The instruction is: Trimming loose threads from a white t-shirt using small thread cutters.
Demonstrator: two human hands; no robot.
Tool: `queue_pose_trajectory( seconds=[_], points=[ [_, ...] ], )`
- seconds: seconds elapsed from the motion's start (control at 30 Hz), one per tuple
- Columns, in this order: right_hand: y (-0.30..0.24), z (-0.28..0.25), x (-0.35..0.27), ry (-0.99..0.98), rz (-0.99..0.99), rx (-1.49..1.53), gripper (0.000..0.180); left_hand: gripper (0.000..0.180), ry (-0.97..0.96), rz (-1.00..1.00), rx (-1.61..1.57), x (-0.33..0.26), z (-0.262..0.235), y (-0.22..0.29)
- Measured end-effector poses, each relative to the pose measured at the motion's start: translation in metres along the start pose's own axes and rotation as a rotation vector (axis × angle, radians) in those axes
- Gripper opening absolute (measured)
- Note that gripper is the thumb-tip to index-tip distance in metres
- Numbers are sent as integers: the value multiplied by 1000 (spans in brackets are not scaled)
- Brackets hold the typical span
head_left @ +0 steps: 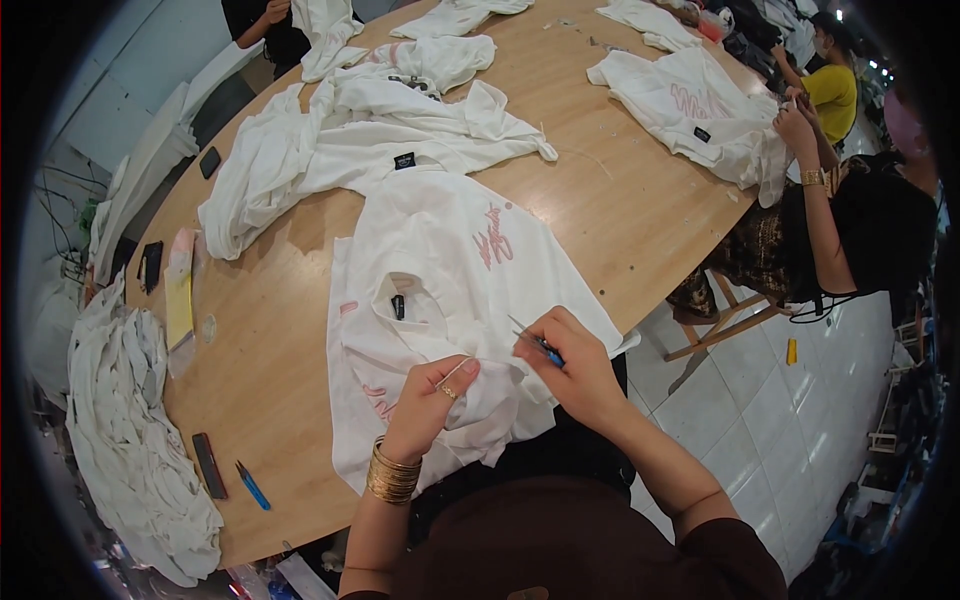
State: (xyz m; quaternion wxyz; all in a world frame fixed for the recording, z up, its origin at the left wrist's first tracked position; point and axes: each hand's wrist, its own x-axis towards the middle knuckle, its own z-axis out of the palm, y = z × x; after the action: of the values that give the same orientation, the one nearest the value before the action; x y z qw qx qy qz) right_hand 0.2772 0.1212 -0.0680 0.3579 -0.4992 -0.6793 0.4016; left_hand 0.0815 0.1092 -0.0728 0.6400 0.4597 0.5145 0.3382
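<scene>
A white shirt [450,235] with pink lettering and a dark neck label lies spread before me, reaching over the near table edge. My left hand [422,402], wearing a ring and gold bangles, pinches a fold of it between thumb and fingers. To the right, my right hand [580,372] is closed around thread snips [545,350] with a blue handle. Their thin blades point up and left, just above the fabric. Whether a loose thread is between the left fingers is too small to tell. More white cloth with pink lettering lies under the left hand.
More white shirts [340,135] lie across the wooden table [600,215]. On the left are a garment pile [125,440], a second blue snips [253,486], a dark narrow case [209,465] and a yellow packet [180,300]. A seated person [860,235] handles another shirt [700,115] at right.
</scene>
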Motion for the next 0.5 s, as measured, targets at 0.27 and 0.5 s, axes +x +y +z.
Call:
queue_pose_trajectory(
  seconds=[0.27, 0.5],
  points=[
    [1, 9, -6, 27, -212, -66, 18, 26, -11, -11, 13, 0, 0, 2],
    [-1, 6, 1, -40, -44, -12, 14, 22, 4, 117, 220, 0, -2, 4]
  ],
)
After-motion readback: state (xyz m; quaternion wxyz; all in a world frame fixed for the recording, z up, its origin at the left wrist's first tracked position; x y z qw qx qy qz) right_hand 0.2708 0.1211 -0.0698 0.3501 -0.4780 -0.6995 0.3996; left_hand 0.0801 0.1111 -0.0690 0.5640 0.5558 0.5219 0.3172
